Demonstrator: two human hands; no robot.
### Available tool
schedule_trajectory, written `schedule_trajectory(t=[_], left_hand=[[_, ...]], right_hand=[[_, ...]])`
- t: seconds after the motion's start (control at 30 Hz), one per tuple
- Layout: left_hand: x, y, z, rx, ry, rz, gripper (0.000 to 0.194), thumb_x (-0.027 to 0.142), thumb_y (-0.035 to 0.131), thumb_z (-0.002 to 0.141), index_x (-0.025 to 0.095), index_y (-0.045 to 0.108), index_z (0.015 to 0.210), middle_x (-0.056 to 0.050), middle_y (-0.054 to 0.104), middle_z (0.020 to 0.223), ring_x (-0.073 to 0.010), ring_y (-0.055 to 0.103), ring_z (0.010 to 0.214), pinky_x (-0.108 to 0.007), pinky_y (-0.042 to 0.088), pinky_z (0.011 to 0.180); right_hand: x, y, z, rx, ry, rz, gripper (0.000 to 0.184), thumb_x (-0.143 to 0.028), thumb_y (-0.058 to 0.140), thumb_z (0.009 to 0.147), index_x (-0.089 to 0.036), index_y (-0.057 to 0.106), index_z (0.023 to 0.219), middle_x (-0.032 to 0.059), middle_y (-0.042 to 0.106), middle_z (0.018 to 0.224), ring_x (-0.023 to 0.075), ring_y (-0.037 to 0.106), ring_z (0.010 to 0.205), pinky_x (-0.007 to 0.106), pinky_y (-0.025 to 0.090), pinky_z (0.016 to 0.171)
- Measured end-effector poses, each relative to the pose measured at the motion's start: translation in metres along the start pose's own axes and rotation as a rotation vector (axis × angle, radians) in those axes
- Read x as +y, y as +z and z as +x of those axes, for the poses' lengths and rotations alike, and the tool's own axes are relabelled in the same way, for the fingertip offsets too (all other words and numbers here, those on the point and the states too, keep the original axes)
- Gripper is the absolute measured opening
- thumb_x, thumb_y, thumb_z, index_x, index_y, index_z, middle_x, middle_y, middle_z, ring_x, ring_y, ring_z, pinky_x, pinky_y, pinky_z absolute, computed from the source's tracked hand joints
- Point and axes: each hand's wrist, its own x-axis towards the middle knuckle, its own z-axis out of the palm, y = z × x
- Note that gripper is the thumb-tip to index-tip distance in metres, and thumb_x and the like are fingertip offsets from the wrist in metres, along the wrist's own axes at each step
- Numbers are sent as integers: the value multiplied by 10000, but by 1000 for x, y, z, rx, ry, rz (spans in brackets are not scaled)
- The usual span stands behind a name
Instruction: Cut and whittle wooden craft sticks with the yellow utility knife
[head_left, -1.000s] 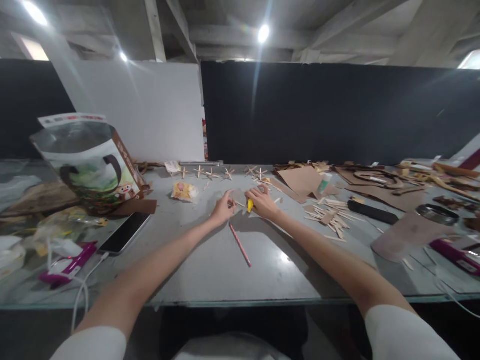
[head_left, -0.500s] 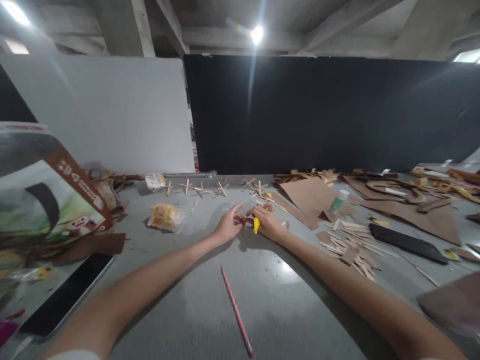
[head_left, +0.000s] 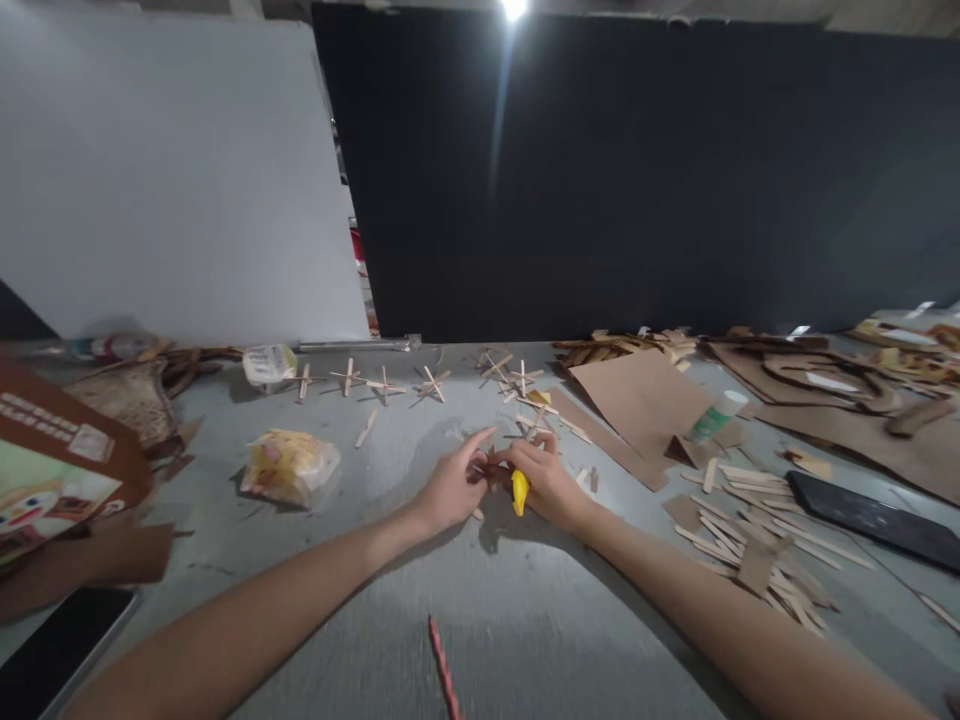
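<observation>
Over the middle of the grey table, my left hand (head_left: pixel 454 485) is closed with thumb and fingers on a small brown piece (head_left: pixel 491 465), probably cardboard. Close beside it, my right hand (head_left: pixel 547 480) is curled around a yellow object (head_left: pixel 520 490); only its rounded yellow end shows below the fingers, and its kind cannot be made out. My right fingertips meet the brown piece too. Beyond my hands lie several crossed-stick shapes, one of them a star of thin wooden sticks (head_left: pixel 433 384). A red patterned pencil (head_left: pixel 444 668) lies in front of my hands.
To the left are a clear bag with yellow contents (head_left: pixel 289 468), a phone (head_left: pixel 64 650) and a large printed bag (head_left: pixel 60 450). To the right, loose wooden sticks (head_left: pixel 750 530), cardboard sheets (head_left: pixel 637 400), a glue stick (head_left: pixel 716 415) and a black phone (head_left: pixel 877 515). Panels (head_left: pixel 637 180) stand behind.
The view has tipped downward and come closer, so the table items sit larger and spread outward. Both hands stay together around the brown piece, the yellow object still in my right hand.
</observation>
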Motion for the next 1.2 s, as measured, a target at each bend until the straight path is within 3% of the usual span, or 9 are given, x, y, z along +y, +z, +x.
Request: schedule_trajectory(t=[0.2, 0.63, 0.97, 1.2], left_hand=[[4, 0, -3, -34, 13, 5, 808, 118, 657, 867, 220, 493, 1651, -66, 792, 1041, -156, 752, 851, -251, 608, 809], [8, 1, -4, -39, 6, 46, 776, 69, 605, 872, 263, 542, 1621, -47, 795, 1021, -143, 738, 797, -223, 599, 732], [14, 2, -3, -9, -25, -5, 744, 129, 633, 880, 185, 527, 1615, -41, 768, 956, -139, 710, 781, -232, 571, 746], [18, 1, -3, 24, -30, -5, 691, 214, 644, 918, 156, 534, 1598, -27, 764, 898, -154, 705, 765, -258, 577, 756]], right_hand=[[-3, -3, -1, -2, -6, -3, 133, -133, 623, 1060, -241, 660, 1129, 18, 753, 903, 204, 700, 780, 374, 374, 880], [-10, -10, -2, -118, 25, -50, 194, -52, 528, 1011, -219, 600, 1081, 61, 724, 940, 249, 684, 867, 380, 372, 871], [-9, -8, -2, 32, 59, 4, 153, -121, 524, 1091, -229, 626, 1128, 8, 760, 917, 183, 677, 765, 386, 340, 897], [-10, -9, -1, 38, 55, -5, 174, -136, 556, 1094, -245, 660, 1180, -8, 747, 873, 181, 682, 756, 377, 334, 887]])
